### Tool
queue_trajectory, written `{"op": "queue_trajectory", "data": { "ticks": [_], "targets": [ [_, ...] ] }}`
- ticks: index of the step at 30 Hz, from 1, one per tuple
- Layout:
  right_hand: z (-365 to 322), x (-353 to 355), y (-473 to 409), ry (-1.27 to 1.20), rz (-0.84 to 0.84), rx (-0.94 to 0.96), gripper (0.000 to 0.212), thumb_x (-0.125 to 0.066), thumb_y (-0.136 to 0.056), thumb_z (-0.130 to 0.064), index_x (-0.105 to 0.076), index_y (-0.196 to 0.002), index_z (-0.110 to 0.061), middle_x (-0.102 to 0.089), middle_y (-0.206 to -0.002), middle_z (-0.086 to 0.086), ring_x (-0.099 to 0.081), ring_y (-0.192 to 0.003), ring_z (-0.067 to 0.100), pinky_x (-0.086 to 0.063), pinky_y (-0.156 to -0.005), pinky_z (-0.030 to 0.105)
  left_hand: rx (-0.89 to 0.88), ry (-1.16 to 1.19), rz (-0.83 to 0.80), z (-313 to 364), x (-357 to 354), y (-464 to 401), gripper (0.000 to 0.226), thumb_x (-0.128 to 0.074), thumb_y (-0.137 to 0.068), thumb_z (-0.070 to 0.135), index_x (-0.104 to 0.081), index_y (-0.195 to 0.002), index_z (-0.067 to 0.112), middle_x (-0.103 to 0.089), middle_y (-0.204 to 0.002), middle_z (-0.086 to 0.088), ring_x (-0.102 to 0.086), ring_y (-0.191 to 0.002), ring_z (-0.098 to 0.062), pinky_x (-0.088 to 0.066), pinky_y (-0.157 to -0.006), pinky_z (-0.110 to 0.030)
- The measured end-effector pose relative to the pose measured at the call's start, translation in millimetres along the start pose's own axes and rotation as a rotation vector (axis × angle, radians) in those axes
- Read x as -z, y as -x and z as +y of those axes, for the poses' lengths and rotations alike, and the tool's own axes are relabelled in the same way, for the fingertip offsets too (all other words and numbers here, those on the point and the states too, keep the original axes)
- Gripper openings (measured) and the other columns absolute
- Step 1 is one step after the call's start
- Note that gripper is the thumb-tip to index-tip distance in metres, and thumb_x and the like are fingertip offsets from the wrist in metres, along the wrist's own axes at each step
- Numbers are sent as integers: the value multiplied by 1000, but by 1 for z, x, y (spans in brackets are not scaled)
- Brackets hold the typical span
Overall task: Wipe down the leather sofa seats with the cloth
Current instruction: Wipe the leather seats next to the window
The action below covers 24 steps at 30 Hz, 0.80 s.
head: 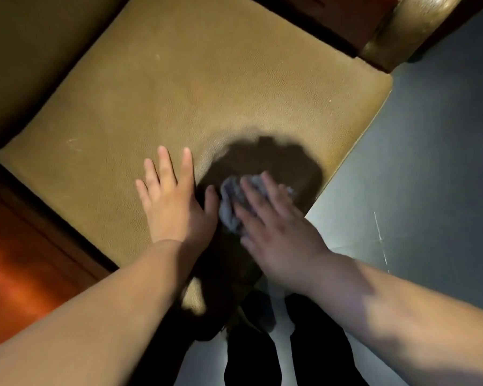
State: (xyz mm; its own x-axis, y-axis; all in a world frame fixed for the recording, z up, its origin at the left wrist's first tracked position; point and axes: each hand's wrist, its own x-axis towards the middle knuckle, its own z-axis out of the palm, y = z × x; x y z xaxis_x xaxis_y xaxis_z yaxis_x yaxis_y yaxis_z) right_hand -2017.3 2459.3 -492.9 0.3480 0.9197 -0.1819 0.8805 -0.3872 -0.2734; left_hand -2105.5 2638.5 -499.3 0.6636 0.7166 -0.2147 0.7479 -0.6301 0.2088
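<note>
The person leans over the tan leather seat cushion (pixel 179 87), which sits like a diamond in the frame, one corner toward the lower centre. The right hand (pixel 273 227) is pressed flat, fingers spread, pinning a crumpled grey-blue cloth (pixel 230 201) against the leather near the cushion's lower right edge, just beside the grey floor (pixel 430 162). The left hand (pixel 173 201) lies open, palm down on the seat, holding nothing, its thumb close to the cloth.

Wiping looks under way at this near edge; most of the cushion toward the upper left of the frame remains to be covered, so the next stroke likely calls for a push that way. The cloth is bunched, its long axis roughly from lower left to upper right.
</note>
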Motion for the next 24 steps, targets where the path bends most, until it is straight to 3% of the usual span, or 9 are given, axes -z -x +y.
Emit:
{"op": "queue_trajectory", "data": {
  "ticks": [3,5,8,9,14,16,18,21,24],
  "targets": [
    [60,18,-8,78,-2,123,62,-43,-104,-44,-40,-159,-15,-19,-172,9,-10,-159,39,-15,-128,54,-63,7,12,35,2,-22,72,-49,-101,46,-25,-166,30,-9,-177,-8,-4,-161,-38,-4,-128,-63],
    [111,30,-36,202,59,-146,67,-36,-107,-44,-22,-165,-15,-10,-174,11,-1,-159,42,-6,-128,56,-152,37,30,56,2,-50,68,-47,-101,44,-28,-165,28,-12,-176,-9,-7,-162,-36,-5,-129,-60],
    [151,55,-80,74,91,-590,62,-35,-108,-38,-24,-162,-9,-12,-172,17,-1,-156,48,-5,-125,61,-159,-18,58,80,-6,-78,70,-43,-101,45,-22,-167,31,-10,-177,-6,-5,-162,-34,-4,-130,-58],
    [143,58,-89,69,69,-615,62,-34,-108,-37,-23,-163,-9,-11,-172,18,-1,-156,48,-6,-125,59,-138,-47,68,83,-9,-79,72,-41,-100,47,-20,-167,32,-9,-177,-5,-5,-162,-34,-4,-130,-58],
    [106,50,-64,56,-23,81,62,-37,-109,-39,-29,-162,-8,-12,-173,14,-8,-160,33,-9,-129,47,-132,-83,81,84,-8,-73,78,-39,-92,46,-23,-167,30,-14,-176,-6,-11,-161,-35,-8,-130,-56],
    [151,56,-67,96,78,-31,55,-39,-110,-31,-35,-159,-5,-23,-169,17,-23,-156,35,-15,-128,45,-123,-71,106,86,-9,-73,78,-42,-91,46,-28,-166,29,-18,-175,-6,-14,-161,-34,-9,-130,-54],
    [195,63,-69,89,177,-364,55,-34,-108,-26,-32,-159,-4,-22,-169,17,-21,-156,35,-15,-128,42,-127,-62,138,87,-11,-71,75,-46,-93,43,-32,-165,27,-22,-174,-7,-16,-160,-35,-10,-129,-54],
    [169,59,-70,-106,263,-663,52,-35,-107,-25,-39,-154,-5,-27,-166,16,-23,-155,38,-27,-120,36,-123,-48,168,86,-13,-71,71,-56,-96,36,-37,-163,25,-25,-173,-8,-19,-160,-36,-10,-129,-54],
    [107,41,-54,-124,195,-291,53,-40,-105,-30,-51,-149,-3,-34,-165,18,-25,-155,41,-28,-123,48,-116,-43,165,90,-12,-70,68,-51,-97,39,-39,-162,24,-27,-173,-8,-21,-159,-36,-12,-129,-54]
  ]
}}
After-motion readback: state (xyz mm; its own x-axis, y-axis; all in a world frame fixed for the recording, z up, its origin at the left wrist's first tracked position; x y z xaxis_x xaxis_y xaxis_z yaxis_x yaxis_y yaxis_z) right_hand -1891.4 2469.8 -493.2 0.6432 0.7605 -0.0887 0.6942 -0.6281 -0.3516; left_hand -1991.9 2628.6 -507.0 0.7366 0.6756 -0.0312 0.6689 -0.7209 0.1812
